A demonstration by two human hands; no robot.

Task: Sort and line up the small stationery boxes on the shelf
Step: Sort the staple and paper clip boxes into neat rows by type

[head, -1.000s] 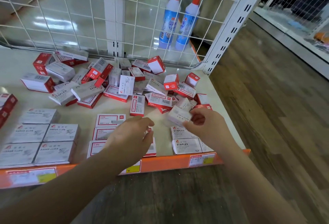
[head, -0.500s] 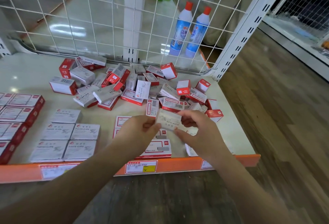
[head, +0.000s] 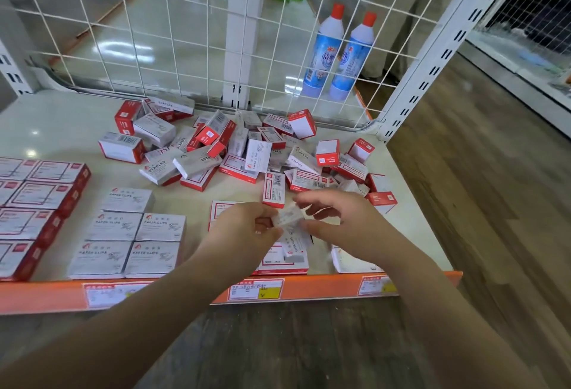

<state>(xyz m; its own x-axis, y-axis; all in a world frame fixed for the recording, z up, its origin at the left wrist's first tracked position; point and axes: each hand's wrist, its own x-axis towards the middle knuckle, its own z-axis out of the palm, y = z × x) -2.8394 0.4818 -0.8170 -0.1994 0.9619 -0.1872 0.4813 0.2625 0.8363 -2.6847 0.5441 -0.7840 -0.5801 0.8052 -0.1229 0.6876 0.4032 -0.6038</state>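
Head view. Your left hand (head: 244,234) and right hand (head: 343,221) meet over the front of the shelf (head: 61,129), both pinching one small pale box (head: 289,217) between them; left fingertips grip its left end, right thumb and fingers curl round its right end. The box is tilted, held clear above the rows, its print too blurred to read.

Sorted stock along the front: grey paper clip boxes (head: 129,234) lie flat in a tidy block, edges touching, two columns wide. To their left, red-edged boxes (head: 37,200) are lined up in rows running off frame. Under your hands, white boxes with red borders (head: 279,260) lie flat, partly hidden. A white box (head: 349,262) sits at the front right beneath your right wrist.

Unsorted: a loose pile of staples and clip boxes (head: 234,150) spreads across the back and right of the shelf, some on edge, some tilted, overlapping. One red-and-white box (head: 274,189) lies just beyond your fingers.

Surface is glossy cream, with an orange front strip (head: 324,289) carrying price labels. White wire mesh (head: 154,33) backs the shelf; two blue cleaner bottles with red caps (head: 336,55) stand behind it. Wood-look floor (head: 479,203) to the right.
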